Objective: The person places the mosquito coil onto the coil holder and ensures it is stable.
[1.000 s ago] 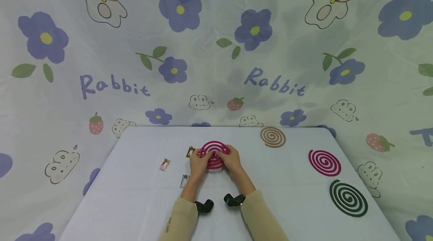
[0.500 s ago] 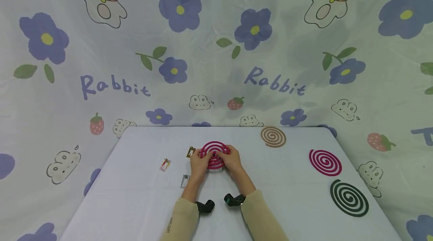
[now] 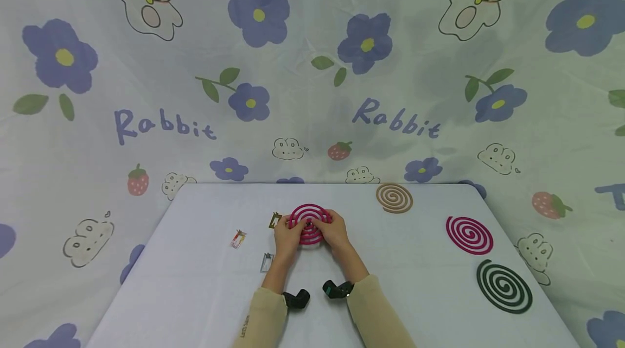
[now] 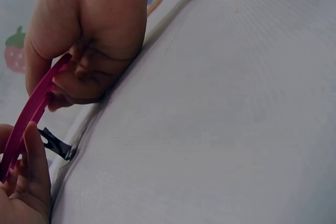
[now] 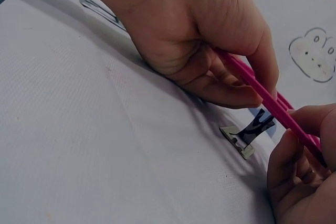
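Above the middle of the table, both hands hold a pink mosquito coil between them. My left hand grips its left side and my right hand its right, thumbs on top near the centre. Below the coil, a small metal stand hangs between the hands; in the left wrist view the stand looks dark. The thumbs mostly cover where stand and coil meet. Just left of the left hand lies a gold stand; a silver stand is beside that wrist.
Farther left lies a red-and-yellow patterned stand. To the right, a tan coil, another pink coil and a dark green coil lie flat on the white table. A printed curtain hangs behind the table.
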A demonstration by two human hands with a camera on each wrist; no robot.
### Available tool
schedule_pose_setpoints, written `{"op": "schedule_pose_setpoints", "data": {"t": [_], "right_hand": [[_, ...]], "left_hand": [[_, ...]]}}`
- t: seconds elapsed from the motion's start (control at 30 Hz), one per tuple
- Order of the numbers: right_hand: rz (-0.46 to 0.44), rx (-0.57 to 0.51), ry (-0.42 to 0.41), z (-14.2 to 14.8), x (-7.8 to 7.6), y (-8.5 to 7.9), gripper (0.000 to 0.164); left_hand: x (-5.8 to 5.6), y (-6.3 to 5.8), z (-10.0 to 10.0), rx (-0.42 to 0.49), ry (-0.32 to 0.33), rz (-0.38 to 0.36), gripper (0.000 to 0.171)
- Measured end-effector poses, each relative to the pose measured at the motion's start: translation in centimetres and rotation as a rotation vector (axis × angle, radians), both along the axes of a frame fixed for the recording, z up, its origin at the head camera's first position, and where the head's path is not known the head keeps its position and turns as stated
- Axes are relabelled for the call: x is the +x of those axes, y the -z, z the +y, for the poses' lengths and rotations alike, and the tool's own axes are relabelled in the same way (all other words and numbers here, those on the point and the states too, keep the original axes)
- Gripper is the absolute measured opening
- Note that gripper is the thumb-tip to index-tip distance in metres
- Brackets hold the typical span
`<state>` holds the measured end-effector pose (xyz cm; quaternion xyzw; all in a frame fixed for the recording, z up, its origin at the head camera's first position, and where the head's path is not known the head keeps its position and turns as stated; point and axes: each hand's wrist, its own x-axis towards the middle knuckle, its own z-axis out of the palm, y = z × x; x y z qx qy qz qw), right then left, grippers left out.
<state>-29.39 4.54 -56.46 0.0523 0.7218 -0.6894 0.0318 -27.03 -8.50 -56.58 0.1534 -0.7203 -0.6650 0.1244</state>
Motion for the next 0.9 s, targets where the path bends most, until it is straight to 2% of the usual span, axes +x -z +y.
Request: {"op": "schedule_pose_setpoints", "data": {"t": [0.9], "right_hand": [[-0.067,0.01,-0.001,0.06,-0.56,-0.26,0.034]], "left_hand": [[-0.36,-0.39,0.16,-0.032,-0.021,-0.033,0.034]]}}
